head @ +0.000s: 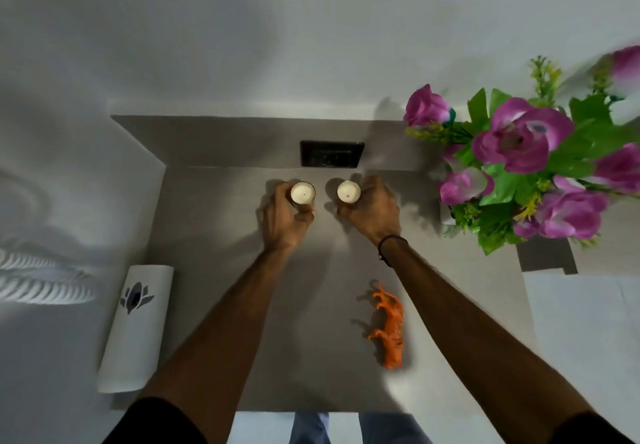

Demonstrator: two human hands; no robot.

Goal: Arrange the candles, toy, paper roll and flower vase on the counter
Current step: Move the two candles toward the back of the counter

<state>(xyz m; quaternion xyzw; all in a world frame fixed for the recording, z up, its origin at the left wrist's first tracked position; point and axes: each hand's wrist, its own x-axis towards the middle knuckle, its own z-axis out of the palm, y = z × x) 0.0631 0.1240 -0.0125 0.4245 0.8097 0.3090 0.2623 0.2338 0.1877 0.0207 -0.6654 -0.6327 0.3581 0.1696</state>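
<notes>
Two white candles stand side by side near the back of the grey counter. My left hand is wrapped around the left candle. My right hand grips the right candle. An orange toy animal lies on its side on the counter under my right forearm's left side. A white paper roll with a dark flower mark lies at the counter's left edge. Purple flowers with green leaves fill the right side; their white vase is mostly hidden beneath them.
A dark rectangular socket plate sits in the back wall just behind the candles. White walls close in the counter at the left and back. The counter's front edge runs near my legs at the bottom.
</notes>
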